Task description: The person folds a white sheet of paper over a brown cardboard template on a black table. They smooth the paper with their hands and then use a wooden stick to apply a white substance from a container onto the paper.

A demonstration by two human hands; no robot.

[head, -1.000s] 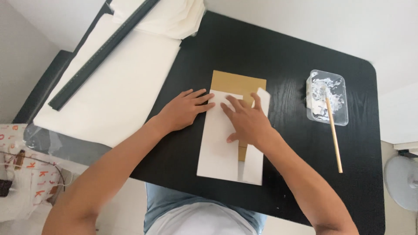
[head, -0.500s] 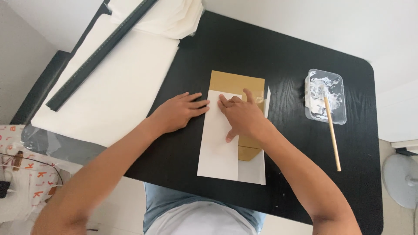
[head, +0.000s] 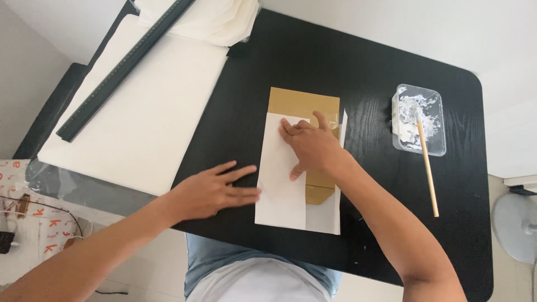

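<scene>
A white paper sheet [head: 279,190] lies folded over a tan cardboard piece [head: 302,103] in the middle of the black table [head: 358,61]. My right hand [head: 310,146] presses flat on the paper's upper part, fingers spread, near the exposed cardboard. My left hand [head: 210,190] lies flat with fingers apart on the table, its fingertips at the paper's left edge. Neither hand holds anything.
A clear plastic tray [head: 419,117] of white paste stands at the right, with a long wooden stick [head: 428,168] resting in it. A large white board [head: 134,106] with a dark ruler [head: 120,70] covers the table's left side. A stack of white sheets [head: 207,17] sits at the back.
My left hand has slid down and left, off the paper's upper part to its left edge. My right hand stays pressed on the paper.
</scene>
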